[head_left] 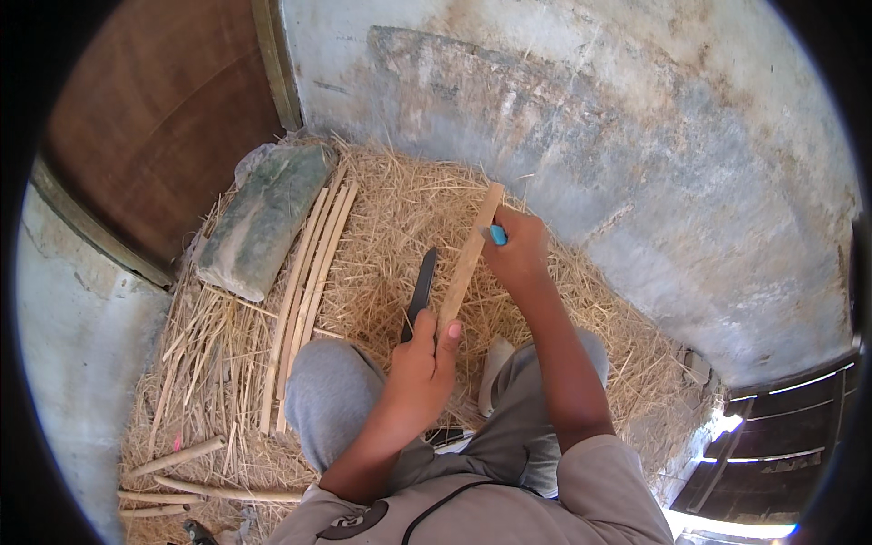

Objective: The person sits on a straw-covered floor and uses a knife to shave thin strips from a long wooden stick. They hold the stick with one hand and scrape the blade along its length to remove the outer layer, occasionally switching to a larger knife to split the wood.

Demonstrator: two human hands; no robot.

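Note:
A flat, pale wooden strip (pixel 470 257) slants up and away in front of me. Its near end is in my left hand (pixel 419 382), closed with the thumb along the wood. Just left of the strip is a dark knife-like blade (pixel 421 286); its lower end goes behind my left fingers, and I cannot tell whether they grip it too. My right hand (pixel 519 252) is closed round a small bright blue object (pixel 499 235) near the strip's far end. Only a short part of that object shows, so its kind is unclear.
Straw (pixel 391 195) covers the floor. Several long wooden strips (pixel 312 286) lie to the left beside a greenish stone slab (pixel 271 216). Sticks (pixel 182 456) lie at lower left. A stained wall (pixel 590 118) rises ahead; a brown panel (pixel 168 118) stands at far left.

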